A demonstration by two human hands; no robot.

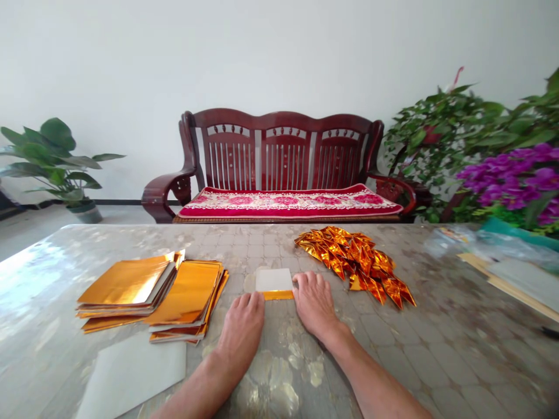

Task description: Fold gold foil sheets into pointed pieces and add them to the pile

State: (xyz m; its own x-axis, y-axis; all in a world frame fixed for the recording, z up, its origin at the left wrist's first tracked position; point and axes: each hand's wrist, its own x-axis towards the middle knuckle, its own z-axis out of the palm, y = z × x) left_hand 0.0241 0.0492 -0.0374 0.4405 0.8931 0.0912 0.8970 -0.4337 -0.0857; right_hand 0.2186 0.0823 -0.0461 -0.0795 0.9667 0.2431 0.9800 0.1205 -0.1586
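A small sheet of paper (pixel 273 279) lies on the table between my hands, pale side up, with a gold strip folded along its near edge. My left hand (pixel 245 317) is closed at the strip's left end, and my right hand (pixel 313 299) is closed at its right end, fingers curled; both grip the sheet's near corners. To the left sit two stacks of gold foil paper, a wider one (pixel 126 282) and a narrower one (pixel 187 291). Folded gold foil pieces (pixel 353 256) lie heaped to the right.
A large pale sheet (pixel 135 372) lies at the near left of the patterned table (pixel 279 372). Plastic bags (pixel 519 250) and boards (pixel 502 279) are at the right edge. Beyond stand a wooden bench (pixel 283 151), a potted plant (pixel 82 209) and purple flowers (pixel 515 174).
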